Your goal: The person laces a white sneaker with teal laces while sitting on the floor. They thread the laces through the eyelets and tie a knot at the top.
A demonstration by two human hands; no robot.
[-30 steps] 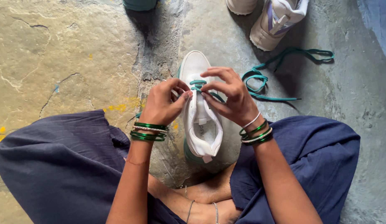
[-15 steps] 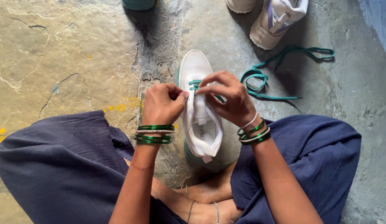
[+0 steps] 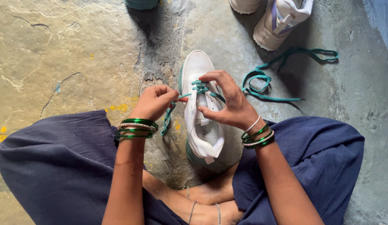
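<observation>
white shoe (image 3: 201,121): left hand (image 3: 154,102) pinching green lace (image 3: 171,110), right hand (image 3: 227,102) gripping shoe.

The right hand (image 3: 227,102) covers part of the white sneaker with green sole (image 3: 202,125) and its crossing green lace (image 3: 200,87). Beyond both hands, the beige and lilac shoe (image 3: 281,21) and a teal object (image 3: 140,4) are cut off by the top edge.

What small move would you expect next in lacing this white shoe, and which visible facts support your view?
Probably the left hand draws its green lace end taut, out to the side. That end hangs slack beside the white shoe, only the eyelets nearest the toe look laced, and the right hand rests on the crossing, seemingly steadying it. The far end lies loose on the floor.
</observation>
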